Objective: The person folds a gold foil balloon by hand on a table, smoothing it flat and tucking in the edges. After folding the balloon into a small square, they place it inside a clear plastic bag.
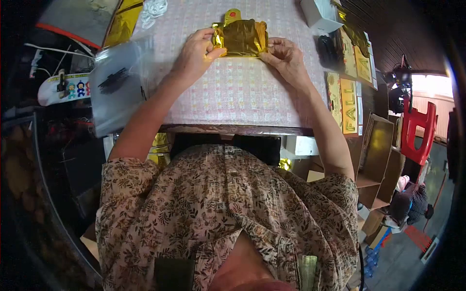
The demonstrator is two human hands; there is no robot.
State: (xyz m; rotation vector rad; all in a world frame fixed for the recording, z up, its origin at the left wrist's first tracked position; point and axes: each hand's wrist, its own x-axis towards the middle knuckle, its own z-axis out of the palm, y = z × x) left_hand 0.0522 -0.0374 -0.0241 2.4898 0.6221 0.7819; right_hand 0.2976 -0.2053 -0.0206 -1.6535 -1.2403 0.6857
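Observation:
A shiny gold foil bundle (242,38), flat and folded with a rounded tab bearing a red mark on top, is held between my two hands over the far part of the table. My left hand (198,52) grips its left edge, thumb along the lower left corner. At the lower right corner, the thumb and fingers of my right hand (287,57) pinch the foil. Beneath lies a checked pink-and-white tablecloth (233,97).
Clear plastic sheeting (116,97) covers the table's left side, near a bundle of white string (154,8). On the right are a white box (321,18), a black object (326,47) and printed "FALL" packs (348,106). Cardboard boxes (376,160) and a red chair (418,131) stand beyond.

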